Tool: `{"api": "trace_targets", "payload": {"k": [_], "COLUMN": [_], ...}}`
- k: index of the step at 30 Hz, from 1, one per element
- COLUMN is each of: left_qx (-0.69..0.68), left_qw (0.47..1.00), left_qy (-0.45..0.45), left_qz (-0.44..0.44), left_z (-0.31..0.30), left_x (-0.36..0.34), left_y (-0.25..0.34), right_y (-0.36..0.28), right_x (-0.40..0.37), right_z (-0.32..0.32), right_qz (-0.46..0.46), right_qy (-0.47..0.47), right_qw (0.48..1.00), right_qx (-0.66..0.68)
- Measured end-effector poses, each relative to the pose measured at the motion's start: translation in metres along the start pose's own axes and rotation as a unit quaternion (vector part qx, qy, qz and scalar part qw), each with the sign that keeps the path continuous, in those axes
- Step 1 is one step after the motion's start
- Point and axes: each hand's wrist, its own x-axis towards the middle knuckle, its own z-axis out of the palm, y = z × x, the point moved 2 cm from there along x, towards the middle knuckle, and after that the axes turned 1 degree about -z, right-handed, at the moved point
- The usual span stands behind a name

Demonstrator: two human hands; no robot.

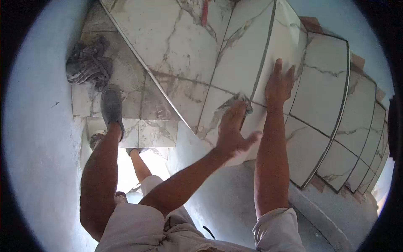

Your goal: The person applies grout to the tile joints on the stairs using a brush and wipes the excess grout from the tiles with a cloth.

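Note:
My left hand (233, 130) is over a tiled stair tread (235, 54), blurred, with the fingers together and the thumb apart. Under its fingertips a small crumpled grey rag (247, 107) is pressed to the tile close to the foot of the riser; its exact kind is hard to make out. My right hand (280, 82) rests with fingers spread against the glossy white riser (289, 38) and holds nothing. The tiles are white with grey-brown veins, dark joints and dusty smears.
More tiled steps (323, 75) climb to the right. A dark crumpled cloth (90, 63) lies on the lower landing at the left, beside my grey shoe (111, 103). A thin red object (205, 12) lies at the top. A metal edge strip (147, 67) borders the tread; a bluish wall (37, 126) stands left.

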Motion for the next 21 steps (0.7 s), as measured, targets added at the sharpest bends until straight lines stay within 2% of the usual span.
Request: {"api": "trace_targets", "payload": {"k": [1,2,3,5,6,8,11,12,13,15,16,19,20,21], "left_qx": [-0.062,-0.026,-0.149,-0.051,-0.048,0.013,0.009,-0.052,-0.054,-0.051,0.027,0.029,0.008,-0.077], "left_qw": [0.997,0.997,0.930,0.968,0.968,1.000,0.999,0.989,0.989,0.989,1.000,0.998,0.999,0.968], "left_qy": [-0.018,-0.066,-0.176,-0.128,-0.128,-0.008,0.027,-0.027,-0.027,-0.079,0.013,0.029,0.021,-0.075], "left_qz": [0.032,-0.029,-0.287,-0.208,-0.209,0.027,-0.016,-0.134,-0.136,-0.118,-0.008,0.037,-0.049,-0.226], "left_z": [-0.003,0.004,-0.018,-0.004,0.004,-0.002,0.004,0.006,0.003,-0.005,-0.002,0.000,-0.004,-0.009], "left_x": [-0.003,-0.001,0.036,0.033,0.019,-0.001,0.004,0.016,0.015,0.023,0.006,-0.003,0.017,0.026], "left_y": [0.001,-0.026,-0.057,-0.075,-0.070,-0.019,-0.043,-0.069,-0.063,-0.044,-0.027,-0.032,-0.048,-0.064], "right_y": [0.000,-0.001,-0.002,-0.005,0.001,0.000,-0.002,-0.003,-0.002,-0.001,0.000,0.003,0.003,0.000], "right_x": [0.000,0.000,-0.003,0.001,0.002,0.004,0.000,0.001,-0.002,0.002,0.000,0.000,-0.002,0.000], "right_z": [-0.001,-0.001,-0.004,-0.002,0.000,0.003,-0.001,-0.001,-0.001,0.002,0.002,0.003,0.001,0.001], "right_qz": [-0.011,-0.013,-0.005,-0.005,-0.003,-0.002,0.000,0.005,0.012,0.008,0.014,-0.008,-0.009,-0.003], "right_qy": [0.007,0.008,0.010,0.012,0.013,0.015,0.000,-0.002,-0.008,-0.001,0.000,0.004,0.005,-0.001], "right_qw": [1.000,1.000,1.000,1.000,1.000,1.000,1.000,1.000,1.000,1.000,1.000,1.000,1.000,1.000], "right_qx": [0.000,0.000,-0.007,-0.005,-0.003,0.002,-0.008,-0.005,-0.004,-0.002,-0.005,-0.003,-0.006,0.001]}}
